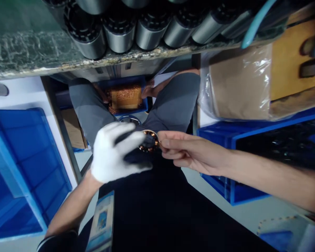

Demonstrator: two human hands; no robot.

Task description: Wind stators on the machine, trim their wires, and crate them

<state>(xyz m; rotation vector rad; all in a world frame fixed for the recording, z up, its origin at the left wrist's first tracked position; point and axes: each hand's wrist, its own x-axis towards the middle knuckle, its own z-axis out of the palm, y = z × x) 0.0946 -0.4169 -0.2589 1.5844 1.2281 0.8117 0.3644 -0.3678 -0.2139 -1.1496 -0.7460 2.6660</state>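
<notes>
R hand (pixel 174 148) pinches copper-wound ring (pixel 156 139) — gloved L hand (pixel 111 154) spread nr it.

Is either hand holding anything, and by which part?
The right hand pinches a copper-wound ring by its outer rim. The left hand is spread open beside it; whether its blurred fingertips touch the ring cannot be told.

Shiny, copper-coloured metal ring (pixel 156 140)

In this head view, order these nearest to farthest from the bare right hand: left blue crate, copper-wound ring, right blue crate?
1. Copper-wound ring: pinched in the right hand.
2. Right blue crate: to the right.
3. Left blue crate: at far left.
</notes>
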